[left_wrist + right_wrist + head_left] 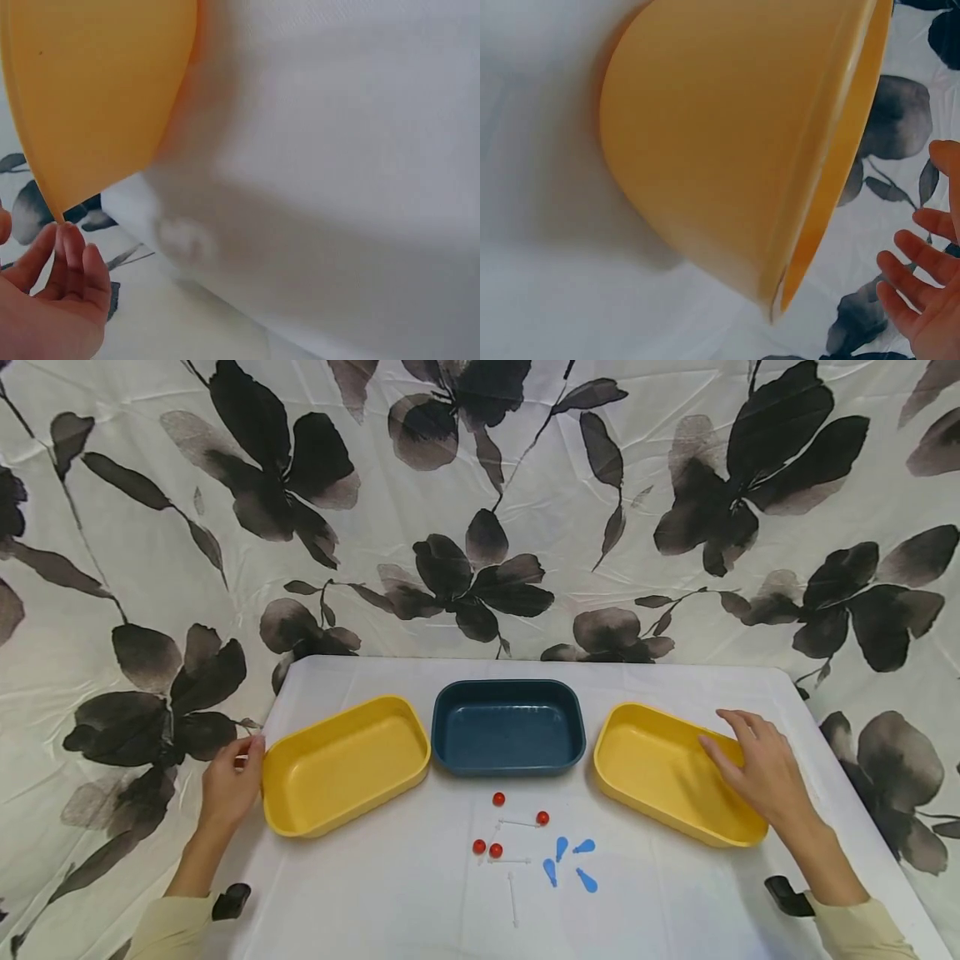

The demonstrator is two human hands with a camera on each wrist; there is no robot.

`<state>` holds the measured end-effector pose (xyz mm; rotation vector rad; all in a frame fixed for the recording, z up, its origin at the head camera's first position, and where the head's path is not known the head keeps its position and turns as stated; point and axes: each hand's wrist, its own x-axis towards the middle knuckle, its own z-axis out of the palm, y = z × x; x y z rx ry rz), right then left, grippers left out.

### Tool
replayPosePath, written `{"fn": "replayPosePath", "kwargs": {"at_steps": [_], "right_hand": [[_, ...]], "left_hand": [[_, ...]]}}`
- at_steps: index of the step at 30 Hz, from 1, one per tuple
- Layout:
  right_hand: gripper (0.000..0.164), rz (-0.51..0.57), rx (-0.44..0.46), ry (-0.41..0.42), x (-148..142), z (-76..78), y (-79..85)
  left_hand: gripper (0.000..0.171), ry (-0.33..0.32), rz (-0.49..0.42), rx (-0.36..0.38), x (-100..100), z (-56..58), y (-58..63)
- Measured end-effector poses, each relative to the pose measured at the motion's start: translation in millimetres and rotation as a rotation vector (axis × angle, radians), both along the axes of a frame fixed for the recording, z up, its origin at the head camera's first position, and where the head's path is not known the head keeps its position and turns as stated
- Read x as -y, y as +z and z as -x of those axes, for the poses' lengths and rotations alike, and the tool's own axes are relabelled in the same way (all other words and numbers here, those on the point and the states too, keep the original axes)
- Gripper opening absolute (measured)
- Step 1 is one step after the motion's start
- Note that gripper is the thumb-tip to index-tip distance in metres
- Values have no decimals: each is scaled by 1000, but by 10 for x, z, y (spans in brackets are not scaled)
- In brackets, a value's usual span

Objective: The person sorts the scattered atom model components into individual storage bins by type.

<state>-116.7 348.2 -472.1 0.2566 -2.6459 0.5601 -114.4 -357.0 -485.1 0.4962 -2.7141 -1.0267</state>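
At the table's left side, my left hand (pixel 231 781) pinches the outer rim of a yellow tray (pixel 345 768). In the left wrist view, the fingertips (pixel 71 236) meet at the corner of that tray. My right hand (pixel 768 768) hovers over the outer end of a second yellow tray (pixel 652 760), fingers spread and holding nothing. The right wrist view shows the fingers (pixel 922 255) apart from this tray's rim (pixel 832 150). Between the yellow trays sits a dark blue tray (pixel 510 735).
Several red beads (pixel 498 798) lie in front of the blue tray. Among them are 3 thin white sticks (pixel 513 900). Several blue drop-shaped pieces (pixel 587 881) lie just right of these. A floral cloth (pixel 465 485) hangs behind the white table (pixel 360 893).
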Motion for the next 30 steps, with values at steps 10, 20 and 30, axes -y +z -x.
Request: {"fn": "replayPosePath", "kwargs": {"at_steps": [10, 20, 30], "right_hand": [[49, 0, -1, 50, 183, -30, 52], [49, 15, 15, 91, 334, -69, 44], [51, 6, -28, 157, 455, -68, 40]], "left_hand": [[59, 105, -207, 76, 44, -57, -33], [62, 156, -378, 123, 33, -59, -51], [57, 166, -672, 147, 73, -84, -76]]}}
